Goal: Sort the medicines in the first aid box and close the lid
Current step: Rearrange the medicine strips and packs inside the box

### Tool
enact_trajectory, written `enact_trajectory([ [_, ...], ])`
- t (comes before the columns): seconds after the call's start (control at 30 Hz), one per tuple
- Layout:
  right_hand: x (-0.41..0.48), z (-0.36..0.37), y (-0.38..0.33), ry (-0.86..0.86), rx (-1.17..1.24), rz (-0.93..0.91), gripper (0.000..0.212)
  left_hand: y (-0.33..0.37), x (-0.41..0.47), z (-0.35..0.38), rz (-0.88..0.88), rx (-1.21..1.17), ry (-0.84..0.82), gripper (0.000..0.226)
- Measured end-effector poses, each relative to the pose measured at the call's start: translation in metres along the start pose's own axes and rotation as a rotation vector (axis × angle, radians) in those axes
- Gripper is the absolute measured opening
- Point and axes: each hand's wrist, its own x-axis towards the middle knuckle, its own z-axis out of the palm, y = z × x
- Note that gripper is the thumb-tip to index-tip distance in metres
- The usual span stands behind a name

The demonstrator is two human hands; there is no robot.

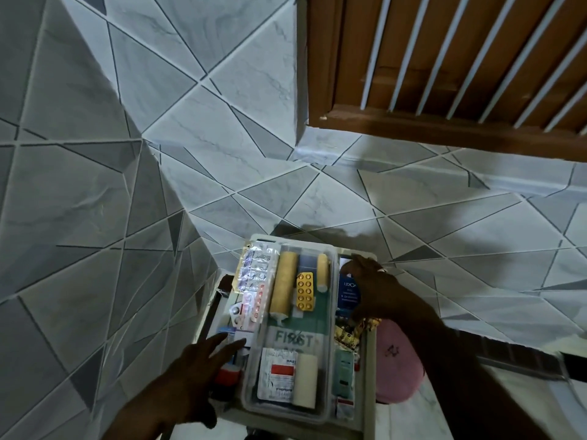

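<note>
Sorting under way, lid not yet closed. First aid box [305, 240] sits open at lower centre of frame. Its clear tray [330, 369] carries a tan roll [283, 281] and an orange blister strip [305, 292].
Right hand [371, 287]: grip curled round blue carton [347, 292], right compartment.
Left hand [190, 376]: fingers straight on left-side packets [254, 300], holding nothing.
Legible: "FIRST" label [293, 339]. Carton print too blurred.
</note>
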Motion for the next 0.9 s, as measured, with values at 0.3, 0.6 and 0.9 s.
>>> enact_trajectory([
  [0.3, 0.012, 0.019, -0.001, -0.005, -0.028, 0.039, 0.099, -0.008, 0.009, 0.023, 0.046, 0.103, 0.066, 0.096],
  [0.6, 0.017, 0.011, -0.007, 0.0, 0.037, 0.046, 0.1, -0.016, 0.007, 0.032, 0.147, 0.021, 0.197, 0.078],
  [0.9, 0.016, 0.011, -0.009, 0.043, 0.088, 0.036, 0.088, -0.018, 0.005, 0.032, 0.21, 0.065, 0.232, 0.075],
])
